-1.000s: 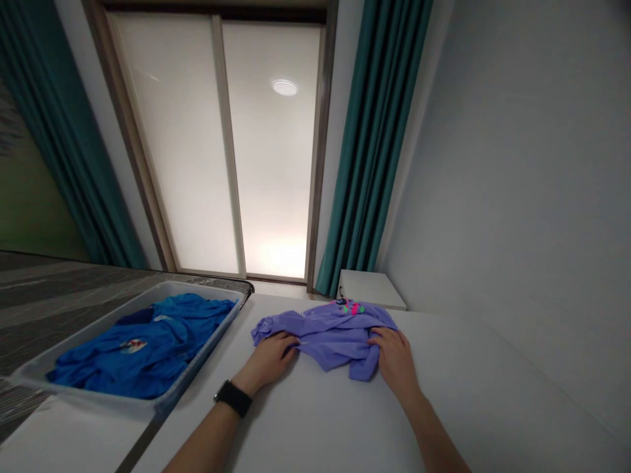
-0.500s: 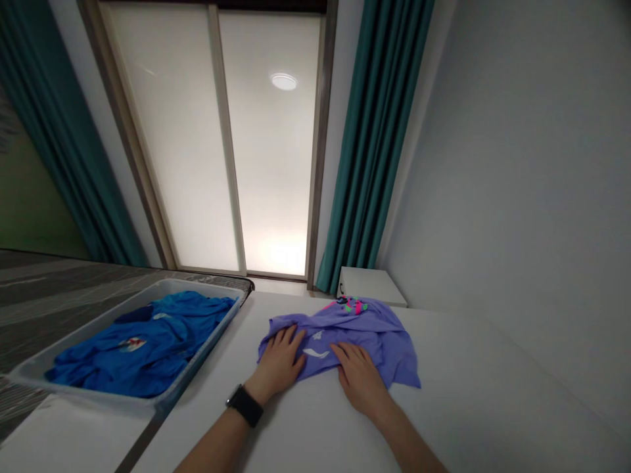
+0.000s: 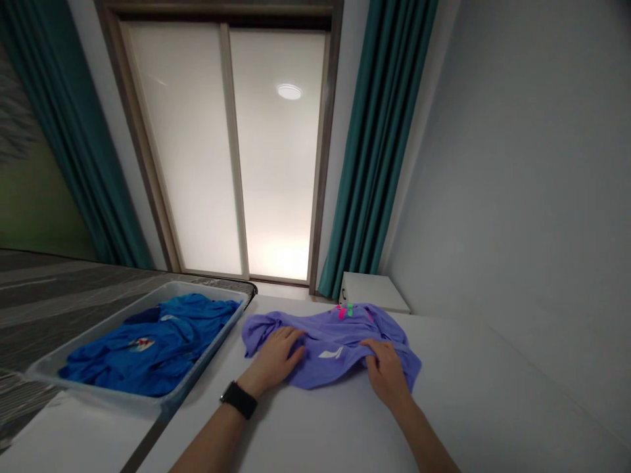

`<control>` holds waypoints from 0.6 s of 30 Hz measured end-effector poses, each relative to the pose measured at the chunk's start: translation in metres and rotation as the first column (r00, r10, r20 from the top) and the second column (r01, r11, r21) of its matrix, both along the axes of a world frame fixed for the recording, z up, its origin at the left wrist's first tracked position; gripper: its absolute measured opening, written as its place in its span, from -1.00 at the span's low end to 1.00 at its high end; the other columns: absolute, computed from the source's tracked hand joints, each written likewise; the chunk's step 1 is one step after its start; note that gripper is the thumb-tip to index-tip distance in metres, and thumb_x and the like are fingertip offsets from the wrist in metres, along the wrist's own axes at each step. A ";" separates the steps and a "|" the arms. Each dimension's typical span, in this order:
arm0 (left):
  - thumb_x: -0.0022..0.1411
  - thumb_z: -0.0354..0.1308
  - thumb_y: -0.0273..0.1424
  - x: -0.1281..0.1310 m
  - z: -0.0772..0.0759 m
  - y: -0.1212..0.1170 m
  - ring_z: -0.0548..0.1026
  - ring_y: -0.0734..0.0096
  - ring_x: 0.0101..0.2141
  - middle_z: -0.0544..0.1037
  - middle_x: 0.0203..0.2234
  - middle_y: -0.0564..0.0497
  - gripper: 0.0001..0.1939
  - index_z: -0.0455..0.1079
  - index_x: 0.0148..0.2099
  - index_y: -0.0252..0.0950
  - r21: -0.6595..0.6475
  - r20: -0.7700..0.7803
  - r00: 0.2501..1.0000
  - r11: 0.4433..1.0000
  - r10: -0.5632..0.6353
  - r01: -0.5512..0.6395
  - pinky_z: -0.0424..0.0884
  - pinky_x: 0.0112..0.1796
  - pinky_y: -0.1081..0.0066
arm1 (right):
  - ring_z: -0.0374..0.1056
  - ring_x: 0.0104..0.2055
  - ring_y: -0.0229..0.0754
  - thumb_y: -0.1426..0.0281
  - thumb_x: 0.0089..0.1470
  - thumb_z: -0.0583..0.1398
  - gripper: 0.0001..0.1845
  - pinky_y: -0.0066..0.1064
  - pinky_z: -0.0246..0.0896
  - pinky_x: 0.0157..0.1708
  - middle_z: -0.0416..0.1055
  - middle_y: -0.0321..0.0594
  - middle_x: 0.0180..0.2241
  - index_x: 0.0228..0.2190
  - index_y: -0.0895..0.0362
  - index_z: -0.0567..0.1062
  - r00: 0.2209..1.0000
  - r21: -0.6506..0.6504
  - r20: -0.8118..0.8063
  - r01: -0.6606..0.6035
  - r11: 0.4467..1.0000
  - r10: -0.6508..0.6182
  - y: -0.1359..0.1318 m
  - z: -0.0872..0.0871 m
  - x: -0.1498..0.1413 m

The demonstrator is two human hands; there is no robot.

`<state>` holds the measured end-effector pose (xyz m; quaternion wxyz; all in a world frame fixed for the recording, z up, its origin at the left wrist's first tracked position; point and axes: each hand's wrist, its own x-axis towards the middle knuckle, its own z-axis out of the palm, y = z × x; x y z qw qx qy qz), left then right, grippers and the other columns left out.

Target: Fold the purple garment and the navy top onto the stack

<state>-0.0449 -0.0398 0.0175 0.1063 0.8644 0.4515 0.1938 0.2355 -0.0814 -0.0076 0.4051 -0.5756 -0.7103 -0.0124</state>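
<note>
A crumpled purple shirt (image 3: 320, 358) with a white logo and a pink and green print lies on the white table. My left hand (image 3: 277, 355), with a black watch on its wrist, rests on the shirt's left part, its fingers stretched over the cloth and its thumb apart. Over on the right side, my right hand (image 3: 384, 369) has its thumb and fingers closed on a fold of the shirt, bunching it up slightly. Part of the shirt beneath both hands is hidden.
A clear plastic bin (image 3: 170, 402) holding blue clothing (image 3: 148, 348) stands to the left. The white tabletop (image 3: 315, 433) reaches toward a grey wall at right. Behind it are a small white cabinet (image 3: 372, 292), a teal curtain (image 3: 377, 151) and frosted sliding doors (image 3: 276, 177).
My right hand has shifted right and closed on the shirt's cloth. The shirt's left part has spread further left, and its front edge now bulges toward me. My left hand stays on the shirt.
</note>
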 end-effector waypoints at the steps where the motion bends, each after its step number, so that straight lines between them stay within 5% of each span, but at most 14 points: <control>1: 0.34 -0.01 -0.19 0.006 0.001 -0.007 0.32 0.14 0.11 0.39 0.11 -0.13 -0.53 0.25 0.24 -0.21 -0.039 0.037 0.990 0.990 -0.133 0.134 0.17 0.15 0.17 | 0.39 -0.18 -0.03 0.48 0.06 -0.01 -0.65 -0.17 0.26 -0.08 0.55 -0.18 -0.26 -0.26 0.08 0.53 1.000 -0.025 -0.019 -0.010 1.000 0.009 -0.002 0.001 -0.005; 4: 0.13 0.23 -0.13 0.023 -0.003 -0.021 0.22 -0.05 0.19 0.28 0.20 -0.18 -0.22 0.10 0.34 -0.19 -0.131 0.010 0.954 0.945 -0.300 0.299 0.05 0.21 -0.01 | 0.38 -0.19 -0.01 0.45 0.06 0.03 -0.68 -0.15 0.28 -0.09 0.54 -0.20 -0.25 -0.23 0.05 0.53 0.998 -0.112 -0.053 -0.034 0.993 0.029 -0.006 0.001 -0.019; 9: 0.23 -0.04 -0.52 0.016 -0.009 -0.011 0.35 0.18 0.09 0.43 0.07 -0.13 -0.48 0.25 0.24 -0.25 -0.111 0.054 0.973 0.967 -0.224 0.229 0.20 0.15 0.17 | 0.39 -0.15 0.01 0.45 0.02 0.03 -0.66 -0.13 0.27 -0.05 0.54 -0.19 -0.22 -0.22 0.05 0.53 0.994 -0.168 -0.111 -0.017 0.986 -0.002 -0.004 0.001 -0.019; 13: 0.32 0.00 -0.28 -0.002 0.001 -0.002 0.40 0.14 0.03 0.45 0.03 -0.14 -0.58 0.33 0.17 -0.25 -0.156 0.100 0.980 0.970 -0.173 0.187 0.28 0.09 0.17 | 0.37 -0.02 -0.01 0.46 -0.04 0.01 -0.59 -0.10 0.19 0.06 0.52 -0.16 -0.10 -0.18 0.08 0.52 0.984 -0.114 -0.180 -0.014 0.993 -0.006 0.001 0.003 -0.005; 16: 0.09 0.25 -0.07 -0.001 0.000 -0.008 0.25 -0.07 0.16 0.30 0.18 -0.20 -0.22 0.19 0.29 -0.22 -0.159 0.039 0.976 0.963 -0.215 0.219 0.11 0.18 -0.02 | 0.39 -0.03 0.00 0.43 -0.02 0.00 -0.61 -0.08 0.20 0.05 0.53 -0.14 -0.12 -0.21 0.09 0.53 0.969 -0.086 -0.245 0.005 0.996 -0.026 0.004 0.005 0.003; 18: 0.03 0.31 -0.15 0.006 -0.002 -0.014 0.18 -0.13 0.20 0.25 0.21 -0.20 -0.16 0.13 0.32 -0.20 -0.130 -0.016 0.972 0.965 -0.233 0.229 -0.06 0.21 -0.14 | 0.41 -0.08 -0.01 0.41 -0.01 -0.01 -0.62 -0.11 0.24 0.01 0.54 -0.15 -0.17 -0.25 0.08 0.54 0.959 -0.077 -0.280 0.021 0.997 -0.042 0.002 0.006 0.005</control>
